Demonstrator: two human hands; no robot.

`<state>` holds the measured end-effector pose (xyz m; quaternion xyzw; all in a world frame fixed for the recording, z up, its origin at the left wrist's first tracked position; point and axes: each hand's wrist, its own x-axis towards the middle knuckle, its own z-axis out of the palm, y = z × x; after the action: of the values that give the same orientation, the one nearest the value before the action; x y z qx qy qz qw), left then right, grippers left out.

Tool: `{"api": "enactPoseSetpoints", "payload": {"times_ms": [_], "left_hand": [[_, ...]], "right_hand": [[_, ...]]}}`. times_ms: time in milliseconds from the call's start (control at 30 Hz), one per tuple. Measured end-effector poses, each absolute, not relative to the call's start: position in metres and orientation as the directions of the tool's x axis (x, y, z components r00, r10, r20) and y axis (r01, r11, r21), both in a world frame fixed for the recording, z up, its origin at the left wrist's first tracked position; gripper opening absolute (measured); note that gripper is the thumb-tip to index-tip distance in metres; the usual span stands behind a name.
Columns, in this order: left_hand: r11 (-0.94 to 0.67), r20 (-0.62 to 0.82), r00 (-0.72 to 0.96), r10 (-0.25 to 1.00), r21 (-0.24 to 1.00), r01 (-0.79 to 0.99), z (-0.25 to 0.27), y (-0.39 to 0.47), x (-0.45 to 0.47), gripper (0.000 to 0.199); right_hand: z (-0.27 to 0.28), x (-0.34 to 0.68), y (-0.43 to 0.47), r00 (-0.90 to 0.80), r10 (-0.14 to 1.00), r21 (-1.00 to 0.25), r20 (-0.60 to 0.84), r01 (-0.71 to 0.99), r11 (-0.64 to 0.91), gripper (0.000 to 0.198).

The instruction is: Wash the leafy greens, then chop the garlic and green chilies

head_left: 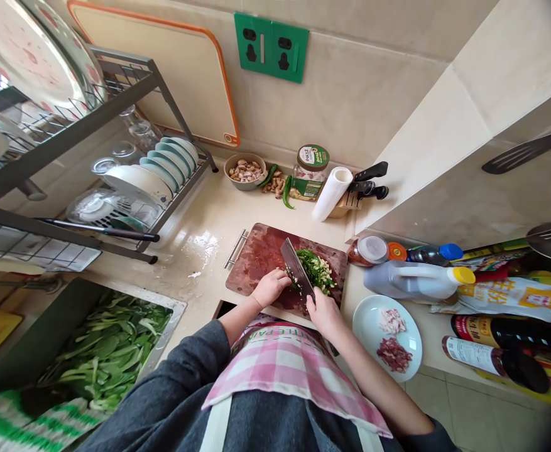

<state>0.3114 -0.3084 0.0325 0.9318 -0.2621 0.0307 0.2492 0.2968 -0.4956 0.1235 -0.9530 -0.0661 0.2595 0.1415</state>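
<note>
My right hand [323, 312] is wrapped around the handle of a kitchen cleaver [296, 262], whose blade stands on edge over the wooden cutting board [262, 254]. Chopped green chili and garlic [320, 272] lie heaped against the blade's right side. A few small bits are at its left. Close to the blade's left face, my left hand [272, 287] has its fingers bent together, pointing at the blade. What they hold, if anything, is too small to make out. Right of the board, a plate [360, 317] carries chopped pale meat [392, 321] and dark red meat [394, 355].
Leafy greens [115, 339] fill the sink at left, below a dish rack [174, 213]. Behind the board are a garlic bowl [245, 183], ginger [275, 182], a jar [309, 172], a paper roll [332, 193] and a knife block [345, 204]. Bottles, including a large jug [407, 280], crowd the right.
</note>
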Motion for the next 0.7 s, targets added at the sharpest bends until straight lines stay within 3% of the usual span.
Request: {"api": "enactPoseSetpoints", "payload": {"times_ms": [100,233,400,500,600,700], "left_hand": [[-0.746,0.196,0.866,-0.46,0.443,-0.497,0.034,-0.31,0.31,0.025],[-0.731,0.213,0.876,-0.432,0.487,-0.479,0.029,-0.309,0.308,0.022],[-0.742,0.201,0.874,-0.442,0.466,-0.482,0.024,-0.313,0.314,0.021],[-0.761,0.194,0.887,-0.418,0.459,-0.459,0.028,-0.313,0.316,0.021],[-0.767,0.231,0.92,-0.316,0.508,-0.391,0.035,-0.3,0.311,0.02],[-0.763,0.251,0.958,-0.14,0.59,-0.266,0.041,-0.277,0.299,0.018]], "right_hand": [[0.119,0.292,-0.494,0.85,0.204,-0.308,-0.486,0.052,-0.95,0.02],[0.102,0.29,-0.485,0.87,0.122,-0.318,-0.478,-0.042,-0.947,0.021],[0.1,0.291,-0.496,0.866,0.11,-0.518,-0.487,-0.185,-0.835,0.023],[0.107,0.289,-0.51,0.86,0.047,-0.589,-0.508,-0.306,-0.748,0.025],[0.11,0.285,-0.519,0.851,0.032,-0.629,-0.524,-0.361,-0.689,0.023],[0.105,0.28,-0.519,0.796,0.125,-0.667,-0.593,-0.399,-0.629,0.021]]}}
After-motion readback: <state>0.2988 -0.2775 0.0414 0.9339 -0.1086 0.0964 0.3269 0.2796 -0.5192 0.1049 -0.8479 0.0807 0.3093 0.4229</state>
